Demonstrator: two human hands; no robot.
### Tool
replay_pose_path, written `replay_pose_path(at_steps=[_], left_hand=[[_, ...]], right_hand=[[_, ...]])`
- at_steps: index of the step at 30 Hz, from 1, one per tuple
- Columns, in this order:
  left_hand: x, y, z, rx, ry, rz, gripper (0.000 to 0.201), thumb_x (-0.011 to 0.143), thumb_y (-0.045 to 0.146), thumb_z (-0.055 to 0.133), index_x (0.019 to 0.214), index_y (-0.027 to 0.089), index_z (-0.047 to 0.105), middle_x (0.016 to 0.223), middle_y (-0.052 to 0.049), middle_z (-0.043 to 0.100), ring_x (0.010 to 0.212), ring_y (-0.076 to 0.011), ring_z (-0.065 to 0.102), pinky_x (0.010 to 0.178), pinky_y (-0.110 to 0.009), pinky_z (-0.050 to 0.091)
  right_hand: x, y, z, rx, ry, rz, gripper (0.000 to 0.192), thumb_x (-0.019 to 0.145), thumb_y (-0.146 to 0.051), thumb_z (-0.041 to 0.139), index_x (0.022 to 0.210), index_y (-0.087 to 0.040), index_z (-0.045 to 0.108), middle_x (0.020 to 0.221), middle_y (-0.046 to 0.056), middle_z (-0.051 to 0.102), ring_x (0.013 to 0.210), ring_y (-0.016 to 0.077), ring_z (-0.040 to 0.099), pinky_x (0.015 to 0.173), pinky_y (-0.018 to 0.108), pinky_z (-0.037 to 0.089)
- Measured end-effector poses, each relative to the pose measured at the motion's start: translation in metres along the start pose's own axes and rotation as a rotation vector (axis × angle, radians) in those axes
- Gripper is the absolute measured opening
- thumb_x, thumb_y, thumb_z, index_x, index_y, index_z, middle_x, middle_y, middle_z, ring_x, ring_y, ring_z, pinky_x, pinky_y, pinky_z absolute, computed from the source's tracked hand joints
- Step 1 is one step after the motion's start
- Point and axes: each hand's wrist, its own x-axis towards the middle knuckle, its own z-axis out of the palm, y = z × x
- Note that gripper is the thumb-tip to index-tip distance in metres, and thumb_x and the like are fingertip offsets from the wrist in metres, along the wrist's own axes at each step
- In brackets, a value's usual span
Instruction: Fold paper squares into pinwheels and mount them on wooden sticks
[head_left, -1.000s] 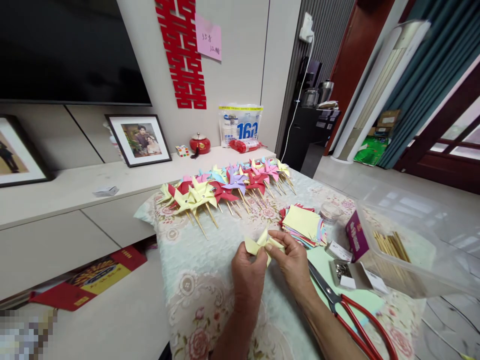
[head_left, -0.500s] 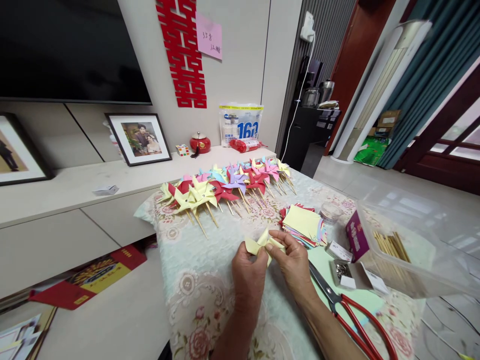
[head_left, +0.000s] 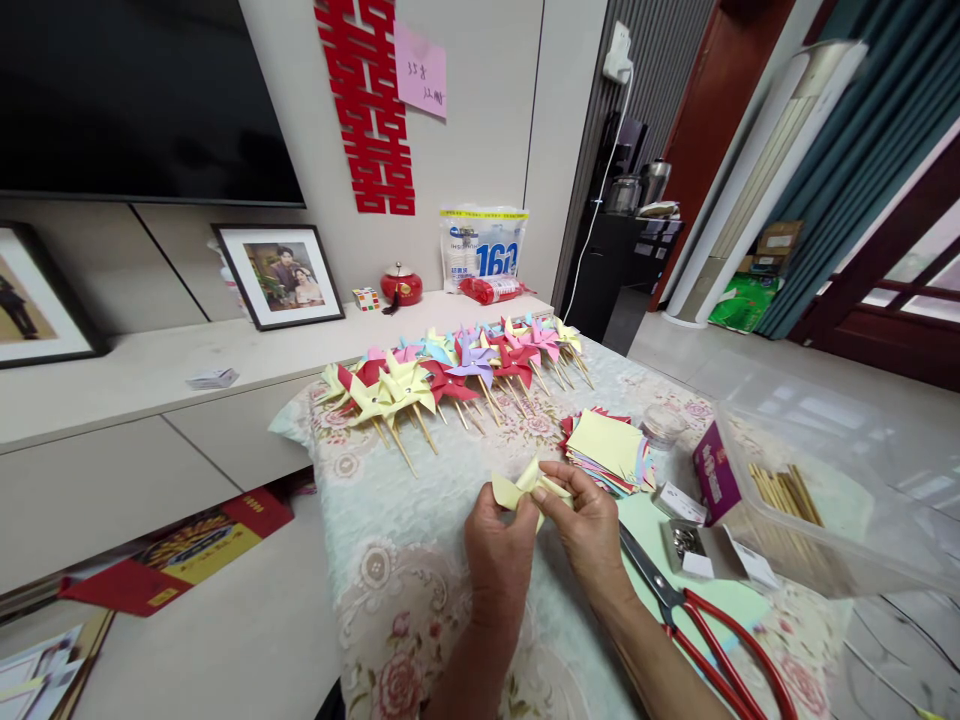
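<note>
Between my two hands is a pale yellow paper pinwheel (head_left: 509,490), its corners folded in toward the middle. My left hand (head_left: 501,540) pinches its left and lower side. My right hand (head_left: 589,525) presses the centre and right side with thumb and fingers; whether a pin is under the thumb is hidden. Just right of my right hand lie red-handled scissors (head_left: 667,592) on green paper (head_left: 637,515). Behind the hands is a stack of coloured paper squares (head_left: 609,446), yellow on top. Farther back lie several finished pinwheels (head_left: 474,360) on sticks.
A small open box of metal pins (head_left: 686,543) sits by the scissors. A clear plastic bin (head_left: 772,520) at the right holds wooden sticks (head_left: 786,492). A round clear container (head_left: 663,424) stands behind the paper stack. A flowered cloth (head_left: 397,600) covers the table; a white cabinet (head_left: 262,375) runs along the wall.
</note>
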Motion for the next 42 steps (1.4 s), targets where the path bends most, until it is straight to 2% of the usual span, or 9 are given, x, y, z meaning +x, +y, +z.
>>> replay_pose_path(at_steps=[7, 15, 19, 31, 42], left_hand=[[0.003, -0.003, 0.001, -0.119, -0.066, -0.065, 0.017, 0.071, 0.025, 0.066, 0.086, 0.017, 0.071, 0.076, -0.004, 0.076, 0.068, -0.0212, 0.067, 0.065, -0.029, 0.051], [0.0, 0.003, -0.002, 0.058, -0.009, 0.013, 0.016, 0.071, 0.026, 0.065, 0.084, 0.017, 0.071, 0.073, -0.004, 0.075, 0.066, -0.0214, 0.064, 0.066, -0.029, 0.048], [0.0, 0.002, -0.002, 0.071, -0.012, 0.013, 0.016, 0.071, 0.026, 0.065, 0.083, 0.017, 0.071, 0.071, -0.004, 0.074, 0.066, -0.0215, 0.064, 0.066, -0.03, 0.049], [-0.001, -0.002, 0.001, -0.075, -0.066, -0.054, 0.019, 0.072, 0.025, 0.067, 0.088, 0.016, 0.071, 0.079, -0.005, 0.076, 0.07, -0.0215, 0.067, 0.068, -0.029, 0.051], [0.001, 0.009, 0.004, -0.388, -0.165, -0.178, 0.028, 0.064, 0.025, 0.074, 0.089, 0.013, 0.069, 0.081, -0.007, 0.078, 0.074, -0.023, 0.072, 0.07, -0.03, 0.055]], right_hand=[[0.002, 0.001, -0.002, 0.03, -0.046, 0.023, 0.035, 0.07, -0.035, 0.081, 0.101, -0.022, 0.073, 0.095, 0.006, 0.078, 0.086, 0.0247, 0.07, 0.08, 0.038, 0.053], [0.001, 0.0, 0.0, 0.006, -0.002, 0.004, 0.033, 0.069, -0.034, 0.08, 0.099, -0.022, 0.073, 0.095, 0.005, 0.077, 0.089, 0.026, 0.07, 0.084, 0.04, 0.053], [-0.001, -0.001, 0.0, 0.013, 0.001, 0.001, 0.031, 0.069, -0.034, 0.08, 0.097, -0.022, 0.073, 0.092, 0.005, 0.077, 0.087, 0.0257, 0.071, 0.083, 0.04, 0.054], [0.001, 0.0, -0.002, 0.002, -0.01, 0.002, 0.033, 0.07, -0.035, 0.08, 0.099, -0.021, 0.073, 0.096, 0.007, 0.077, 0.089, 0.0265, 0.07, 0.083, 0.04, 0.054], [0.004, -0.003, -0.005, 0.036, -0.05, 0.008, 0.033, 0.071, -0.035, 0.079, 0.101, -0.021, 0.071, 0.1, 0.007, 0.077, 0.093, 0.0261, 0.071, 0.084, 0.039, 0.055]])
